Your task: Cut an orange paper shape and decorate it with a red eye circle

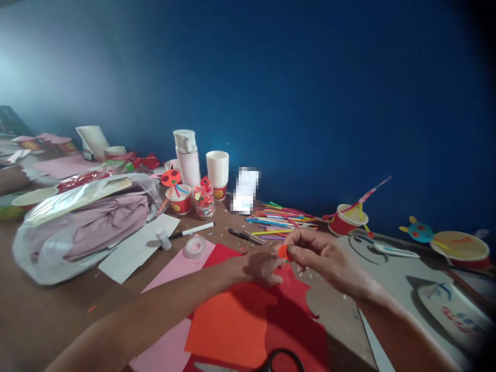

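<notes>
My right hand [321,258] pinches a small orange paper piece [283,252] between thumb and fingers. Close beside it is my left hand [264,264], its thumb apart from its partly hidden fingers; nothing shows in its grasp. Whether it touches the orange piece I cannot tell. Below the hands, an orange paper sheet [230,325] lies over red paper [298,330] that has a curved cut in its right edge. Black-handled scissors [284,356] rest at the bottom edge of the view, partly out of sight. Pink paper [170,274] shows from under the red.
Behind the hands lie colourful sticks [282,219], a phone [245,190], stacked paper cups [217,170] and a bottle [188,160]. A tape roll [195,247], a marker [196,229] and a plastic bag [89,227] are leftward. A decorated cup [347,219] and a bowl [451,312] stand rightward.
</notes>
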Action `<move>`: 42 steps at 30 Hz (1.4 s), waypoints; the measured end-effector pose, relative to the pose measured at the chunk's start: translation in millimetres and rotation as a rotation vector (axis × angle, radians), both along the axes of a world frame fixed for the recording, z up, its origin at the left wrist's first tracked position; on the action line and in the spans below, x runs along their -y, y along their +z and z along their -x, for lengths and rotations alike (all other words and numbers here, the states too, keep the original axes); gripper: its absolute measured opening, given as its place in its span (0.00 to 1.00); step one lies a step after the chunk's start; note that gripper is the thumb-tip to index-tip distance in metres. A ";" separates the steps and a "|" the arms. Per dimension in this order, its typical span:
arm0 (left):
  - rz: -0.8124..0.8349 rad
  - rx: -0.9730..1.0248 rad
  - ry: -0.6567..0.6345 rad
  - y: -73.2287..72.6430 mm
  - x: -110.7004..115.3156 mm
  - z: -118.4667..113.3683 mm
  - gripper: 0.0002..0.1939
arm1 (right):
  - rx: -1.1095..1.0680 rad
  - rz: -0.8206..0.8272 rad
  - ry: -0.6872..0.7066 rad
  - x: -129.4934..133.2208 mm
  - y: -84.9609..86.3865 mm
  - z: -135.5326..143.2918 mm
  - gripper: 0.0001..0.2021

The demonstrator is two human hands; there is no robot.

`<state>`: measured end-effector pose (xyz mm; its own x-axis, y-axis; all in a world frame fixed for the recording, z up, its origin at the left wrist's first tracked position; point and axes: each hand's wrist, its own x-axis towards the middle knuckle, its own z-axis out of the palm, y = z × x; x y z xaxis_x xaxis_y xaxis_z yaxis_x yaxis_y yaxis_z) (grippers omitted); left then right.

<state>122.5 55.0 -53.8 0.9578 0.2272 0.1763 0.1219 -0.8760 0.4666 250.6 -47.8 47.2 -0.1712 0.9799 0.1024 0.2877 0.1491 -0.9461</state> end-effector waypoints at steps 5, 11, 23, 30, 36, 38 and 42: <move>0.166 0.010 0.134 5.2 15.3 -2.6 0.01 | -0.050 0.040 0.001 -0.2 -3.0 1.3 0.06; 0.419 0.118 0.271 39.8 6.4 37.0 0.03 | -0.134 -0.007 -0.061 -0.6 -2.5 2.6 0.04; 0.207 0.064 0.338 18.7 43.7 136.5 0.12 | -0.097 0.202 0.068 -7.5 -49.3 51.1 0.03; 0.473 0.183 0.560 29.4 34.9 141.7 0.10 | -0.161 0.279 0.056 -4.2 -74.7 71.0 0.04; 0.783 0.070 0.568 32.3 46.1 137.6 0.12 | -0.191 0.288 0.052 -4.9 -82.9 78.3 0.05; 0.759 0.046 0.585 33.5 45.7 138.6 0.11 | -0.162 0.275 0.063 -4.6 -84.0 77.3 0.06; 0.701 -0.017 0.594 36.6 40.9 144.3 0.13 | -0.039 0.200 0.041 -6.1 -82.9 67.6 0.07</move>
<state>-21.8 14.2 -17.3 0.6504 0.7326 -0.2005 0.4733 -0.1845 0.8613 183.0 -41.7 -35.7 -0.2110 0.9737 -0.0864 0.2482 -0.0321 -0.9682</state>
